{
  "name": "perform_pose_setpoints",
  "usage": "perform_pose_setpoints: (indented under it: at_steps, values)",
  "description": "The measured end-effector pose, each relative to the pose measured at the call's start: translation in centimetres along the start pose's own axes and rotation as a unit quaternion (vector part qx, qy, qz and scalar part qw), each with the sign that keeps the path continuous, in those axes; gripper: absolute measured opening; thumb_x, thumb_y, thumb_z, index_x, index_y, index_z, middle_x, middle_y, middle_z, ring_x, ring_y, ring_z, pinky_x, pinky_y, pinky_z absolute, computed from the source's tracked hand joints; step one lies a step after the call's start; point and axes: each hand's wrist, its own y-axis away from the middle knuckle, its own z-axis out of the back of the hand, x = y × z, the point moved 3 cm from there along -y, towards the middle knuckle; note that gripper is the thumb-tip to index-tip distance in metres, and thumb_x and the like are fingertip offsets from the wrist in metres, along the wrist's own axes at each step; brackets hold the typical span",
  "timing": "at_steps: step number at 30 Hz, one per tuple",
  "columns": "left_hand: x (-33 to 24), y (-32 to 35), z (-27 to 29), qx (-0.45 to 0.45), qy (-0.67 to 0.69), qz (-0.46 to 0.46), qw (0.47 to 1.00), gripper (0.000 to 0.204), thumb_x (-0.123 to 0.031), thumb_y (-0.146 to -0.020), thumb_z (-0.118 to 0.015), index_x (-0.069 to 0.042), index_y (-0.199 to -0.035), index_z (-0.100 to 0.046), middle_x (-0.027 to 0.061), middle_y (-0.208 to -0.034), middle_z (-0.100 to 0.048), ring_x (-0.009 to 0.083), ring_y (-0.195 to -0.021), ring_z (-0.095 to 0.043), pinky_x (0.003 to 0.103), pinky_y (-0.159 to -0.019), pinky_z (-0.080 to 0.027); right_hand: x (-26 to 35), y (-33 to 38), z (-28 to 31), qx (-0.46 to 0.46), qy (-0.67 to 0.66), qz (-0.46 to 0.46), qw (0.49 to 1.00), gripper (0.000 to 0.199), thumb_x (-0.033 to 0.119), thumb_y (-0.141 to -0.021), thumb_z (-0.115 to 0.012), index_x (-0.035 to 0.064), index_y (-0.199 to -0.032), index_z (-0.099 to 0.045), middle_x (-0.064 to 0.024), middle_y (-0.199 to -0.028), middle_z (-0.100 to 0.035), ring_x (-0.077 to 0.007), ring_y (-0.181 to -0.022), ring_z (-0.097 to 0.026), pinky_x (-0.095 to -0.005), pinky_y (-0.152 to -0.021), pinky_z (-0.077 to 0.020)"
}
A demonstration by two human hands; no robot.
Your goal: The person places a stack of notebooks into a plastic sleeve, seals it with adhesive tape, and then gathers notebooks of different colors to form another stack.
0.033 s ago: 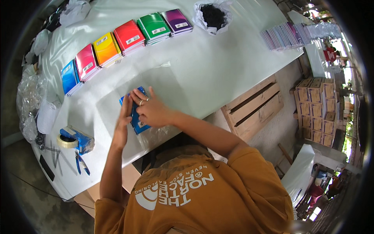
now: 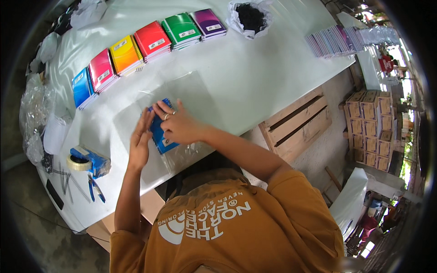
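A blue spiral-bound notebook lies at a slant on the table near my body, partly covered by my hands. Clear plastic spreads around it, with a crumpled part toward the table's near edge. My right hand, wearing a ring, rests on the cover with its fingers spread. Along the notebook's left side lies my left hand, fingers stretched out and touching its edge. Neither hand is wrapped around anything. Whether the plastic passes over the notebook I cannot tell.
Notebook stacks in blue, pink, yellow, red, green and purple line the far side. Near a tape dispenser lie pliers and loose wire coils. A white bag holds black material.
My left hand has shifted slightly, its fingers a little more bent beside the notebook. The right hand stays on the cover, almost unmoved.
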Motion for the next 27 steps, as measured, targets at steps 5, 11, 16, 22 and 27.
perform_pose_setpoints:
  at_steps: [5,11,16,22,27]
  values:
    - [-0.5,3.9,-5.9,-0.019,-0.536,-0.052,0.842,0.065,-0.028,-0.083,-0.058,-0.009,-0.140,-0.034,0.0146,-0.148,-0.025,0.0332,-0.140,-0.010,0.055,-0.109,-0.005,-0.4,-0.4,0.4,0.035,-0.136,-0.056,0.988,0.024,0.028,-0.079,-0.054,0.0070,-0.074,-0.063,-0.0113,-0.153,-0.012,-0.0300,-0.142,-0.001,-0.0740,-0.098,-0.0061]
    - [-0.6,7.2,-10.2,0.002,-0.368,-0.213,0.905,0.055,-0.023,-0.077,-0.064,-0.004,-0.126,-0.048,0.0168,-0.131,-0.042,0.0363,-0.126,-0.032,0.051,-0.104,-0.020,1.6,-0.4,2.8,0.140,-0.060,-0.088,0.984,0.026,0.028,-0.078,-0.053,0.0081,-0.083,-0.069,-0.0096,-0.154,-0.009,-0.0279,-0.142,-0.001,-0.0744,-0.098,-0.0046]
    - [-3.0,4.4,-10.0,-0.139,-0.358,-0.232,0.894,0.023,-0.007,-0.071,-0.063,-0.010,-0.095,-0.064,0.0066,-0.099,-0.057,0.0271,-0.098,-0.051,0.042,-0.084,-0.035,1.2,-1.6,2.5,0.178,-0.018,-0.094,0.979,0.019,0.026,-0.079,-0.058,0.0133,-0.082,-0.072,-0.0087,-0.154,-0.008,-0.0305,-0.142,-0.002,-0.0747,-0.097,-0.0079]
    - [-2.3,8.9,-6.3,-0.044,0.026,-0.078,0.996,0.020,0.013,-0.072,-0.060,-0.006,-0.072,-0.063,0.0053,-0.084,-0.058,0.0163,-0.075,-0.057,0.026,-0.063,-0.044,1.8,-1.0,3.4,0.146,-0.031,-0.042,0.988,0.001,0.017,-0.073,-0.069,0.0176,-0.074,-0.070,-0.0119,-0.153,-0.011,-0.0337,-0.141,-0.004,-0.0738,-0.098,-0.0101]
    - [1.3,13.3,10.6,-0.600,-0.185,0.059,0.776,0.022,-0.018,-0.088,-0.057,0.000,-0.102,-0.058,0.0045,-0.079,-0.053,0.0114,-0.067,-0.046,0.028,-0.059,-0.042,0.9,-1.1,2.8,0.096,0.021,-0.041,0.994,0.025,0.013,-0.069,-0.070,0.0154,-0.093,-0.062,-0.0135,-0.151,-0.018,-0.0307,-0.140,-0.016,-0.0695,-0.101,-0.0152]
